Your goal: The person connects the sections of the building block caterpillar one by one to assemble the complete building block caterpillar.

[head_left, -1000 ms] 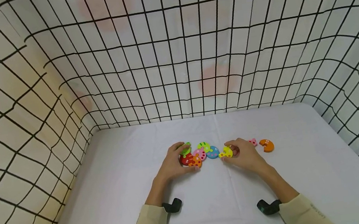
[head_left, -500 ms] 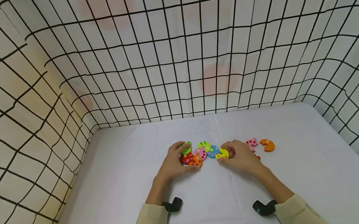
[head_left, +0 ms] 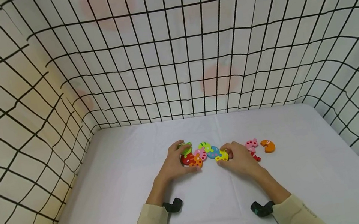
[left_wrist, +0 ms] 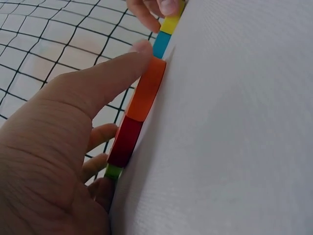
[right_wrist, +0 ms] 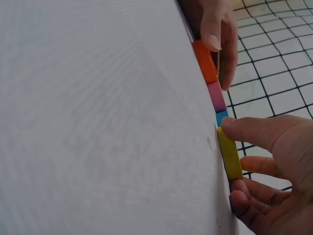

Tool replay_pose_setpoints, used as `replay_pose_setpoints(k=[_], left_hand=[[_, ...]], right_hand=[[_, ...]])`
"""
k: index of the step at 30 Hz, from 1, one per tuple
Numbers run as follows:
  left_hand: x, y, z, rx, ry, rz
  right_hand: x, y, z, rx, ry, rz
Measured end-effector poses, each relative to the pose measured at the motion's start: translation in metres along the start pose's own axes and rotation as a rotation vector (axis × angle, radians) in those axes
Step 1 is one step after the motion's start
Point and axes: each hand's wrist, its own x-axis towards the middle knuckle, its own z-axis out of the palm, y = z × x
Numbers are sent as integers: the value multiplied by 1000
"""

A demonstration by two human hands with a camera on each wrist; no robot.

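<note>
Left hand point(head_left: 174, 162): fingers and thumb curl round the green piece point(head_left: 187, 149), the red piece point(head_left: 186, 159) at its 6 o'clock and the orange piece point(head_left: 195, 163) at red's 4; thumb meets the orange edge. Pink piece point(head_left: 201, 154) sits at orange's 1–2 o'clock, lime piece point(head_left: 205, 147) at pink's 1, blue piece point(head_left: 213, 153) at lime's 4. Right hand point(head_left: 240, 159): thumb and fingers pinch the yellow piece point(head_left: 221, 156), at blue's 4 o'clock. Whether blue and yellow edges lock: cannot tell, thumb covers the spot. Technique, judged: hold yellow flat on the white cloth point(head_left: 208, 202), match edges, ease toward 10 o'clock with light pressure, left hand bracing the row against creep. At right hand's 2 o'clock, a loose pink piece point(head_left: 251, 143); at 3, a scarlet piece point(head_left: 256, 158), partly hidden; farther along 3, a notched orange piece point(head_left: 269, 147).
</note>
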Motion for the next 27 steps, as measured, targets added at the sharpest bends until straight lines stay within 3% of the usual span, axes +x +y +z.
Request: replay_pose_setpoints(k=[9, 16, 27], left_hand=[[0, 2, 2, -30, 20, -70], [0, 3, 0, -18, -1, -66], [-3, 4, -2, -27, -29, -41]], right_hand=[[-1, 6, -10, 20, -37, -10], [-10, 24, -36, 39, 54, -112], [-26, 51, -59, -35, 72, -87]])
